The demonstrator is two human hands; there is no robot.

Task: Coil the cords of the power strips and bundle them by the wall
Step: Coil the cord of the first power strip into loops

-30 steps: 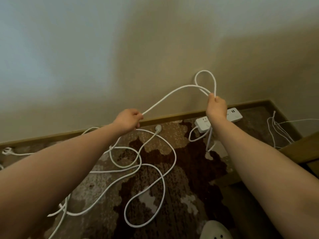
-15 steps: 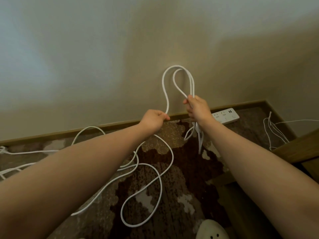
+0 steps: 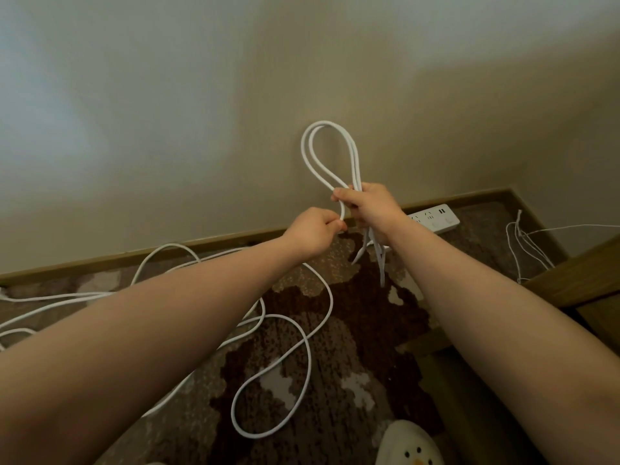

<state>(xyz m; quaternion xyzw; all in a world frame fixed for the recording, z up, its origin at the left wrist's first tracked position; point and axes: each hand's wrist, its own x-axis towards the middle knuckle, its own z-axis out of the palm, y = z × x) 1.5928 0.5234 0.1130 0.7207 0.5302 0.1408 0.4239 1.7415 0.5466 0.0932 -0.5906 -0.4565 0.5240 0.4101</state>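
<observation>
While the right hand (image 3: pixel 370 209) clutched two cord (image 3: pixel 330 156) loops upright at twelve o'clock, the left hand (image 3: pixel 310 229) pinched the slack beside it, likely feeding another loop; the rest sprawled at seven o'clock.

No words, brand names, numbers or labels can be read anywhere in this view. The flat white plastic power strip (image 3: pixel 434 220) lying on the floor by the wall shows only dark socket holes and two small dark slots on its top face, with no legible print. The rounded cream-coloured soft slipper (image 3: pixel 411 446) at the bottom edge carries small dark dots and an orange mark, which are a picture, not writing.
</observation>
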